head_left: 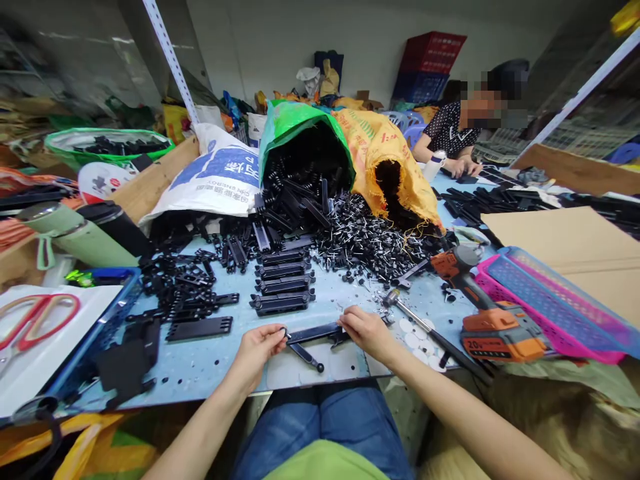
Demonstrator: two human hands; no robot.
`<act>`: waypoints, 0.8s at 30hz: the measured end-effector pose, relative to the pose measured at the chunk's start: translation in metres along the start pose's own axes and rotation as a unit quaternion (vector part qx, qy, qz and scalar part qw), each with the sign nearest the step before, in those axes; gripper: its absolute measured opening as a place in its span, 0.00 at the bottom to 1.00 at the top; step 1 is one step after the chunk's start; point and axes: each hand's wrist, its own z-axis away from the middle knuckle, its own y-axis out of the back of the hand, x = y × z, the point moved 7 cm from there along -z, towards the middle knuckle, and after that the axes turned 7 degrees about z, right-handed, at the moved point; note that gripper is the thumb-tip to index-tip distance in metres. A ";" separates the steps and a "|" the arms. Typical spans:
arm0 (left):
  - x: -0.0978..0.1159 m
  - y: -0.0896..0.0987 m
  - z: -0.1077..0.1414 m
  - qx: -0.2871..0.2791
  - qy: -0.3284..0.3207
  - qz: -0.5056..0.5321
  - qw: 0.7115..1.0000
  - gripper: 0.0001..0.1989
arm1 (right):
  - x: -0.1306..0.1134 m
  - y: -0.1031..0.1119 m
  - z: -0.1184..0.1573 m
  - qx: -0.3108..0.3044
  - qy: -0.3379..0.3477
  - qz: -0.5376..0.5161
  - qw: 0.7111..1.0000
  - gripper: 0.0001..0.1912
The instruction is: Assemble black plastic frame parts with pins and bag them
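A long black plastic bar (pixel 315 333) lies across the front of the table between my hands. At its left end, my left hand (pixel 260 350) is closed, with thumb and forefinger pinched on it. A shorter black arm (pixel 307 358) slants from that end toward the table edge. My right hand (pixel 367 332) is closed at the bar's right end, its fingertips pressed together there; the fingers partly hide what they grip. Beyond the bar, several assembled black parts (pixel 283 285) lie in a row. To the right of my right hand rests a hammer (pixel 425 327).
A cordless drill (pixel 493 317) lies right, beside a pink basket (pixel 555 333). Behind are a heap of small pins (pixel 365 233), a green sack (pixel 305 113) and an orange sack (pixel 400 153). Scissors (pixel 37 320) lie left. A co-worker (pixel 450 137) sits across at the right.
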 end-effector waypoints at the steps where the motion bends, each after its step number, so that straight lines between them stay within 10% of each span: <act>1: 0.003 -0.001 0.001 -0.005 -0.007 -0.019 1.000 0.21 | -0.002 -0.003 0.001 -0.015 0.014 0.015 1.000 0.11; 15: 0.024 -0.004 -0.004 -0.040 -0.103 -0.235 0.966 0.19 | -0.003 -0.013 0.036 -0.032 0.007 -0.130 0.991 0.14; 20: 0.023 -0.020 0.017 -0.011 -0.380 -0.441 0.813 0.14 | -0.007 -0.013 0.046 -0.027 -0.007 -0.129 0.991 0.18; 24: 0.007 -0.030 0.026 -0.035 -0.452 -0.568 0.687 0.16 | -0.007 -0.012 0.049 -0.028 0.005 -0.082 0.996 0.21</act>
